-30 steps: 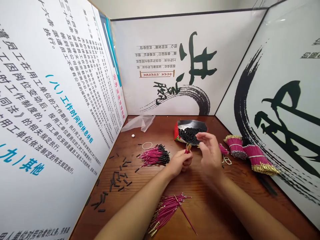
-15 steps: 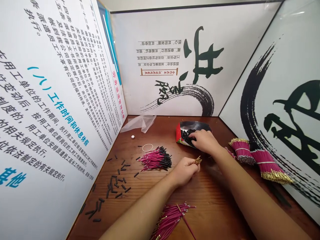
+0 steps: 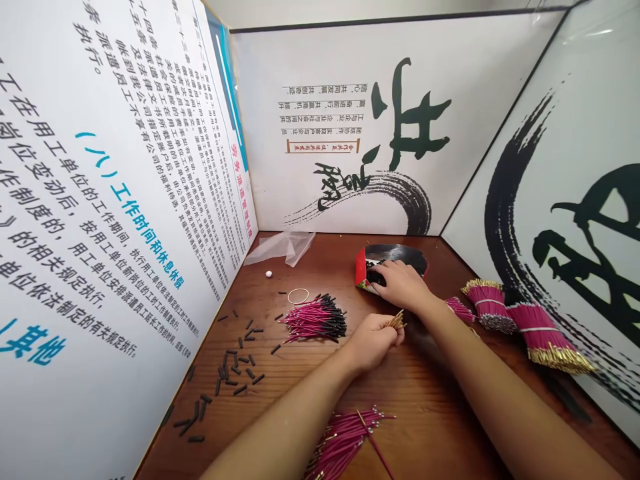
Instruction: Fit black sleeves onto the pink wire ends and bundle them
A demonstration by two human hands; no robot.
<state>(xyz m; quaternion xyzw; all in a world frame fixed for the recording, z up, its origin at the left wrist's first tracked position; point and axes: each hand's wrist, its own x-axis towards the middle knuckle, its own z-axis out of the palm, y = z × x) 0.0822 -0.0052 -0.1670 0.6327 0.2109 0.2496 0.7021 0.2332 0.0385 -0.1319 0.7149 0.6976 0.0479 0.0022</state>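
Observation:
My left hand (image 3: 374, 341) is closed around a bundle of thin wires with gold-coloured metal ends (image 3: 397, 321), which stick out past the thumb and fingers. My right hand (image 3: 401, 283) reaches into a small red and black box (image 3: 361, 268) of short black sleeves (image 3: 374, 275). Its fingers are bent and look apart, with the tips among the sleeves; whether they touch one is hidden. Left of my left hand lies a pile of magenta wires with black ends (image 3: 313, 319). Below my left forearm are loose magenta wires (image 3: 345, 440), partly covered by the arm.
Black sleeves (image 3: 235, 370) lie scattered on the left of the brown table (image 3: 400, 387). A rubber band (image 3: 299, 295), a small white ball (image 3: 269, 274) and a clear plastic bag (image 3: 285, 248) are behind. Tied magenta wire bundles (image 3: 537, 327) lie right. Printed panels (image 3: 320, 60) enclose the table.
My right hand has moved slightly left and deeper over the sleeves in the box. My left hand keeps its bundle nearly still. The whole view has shifted slightly.

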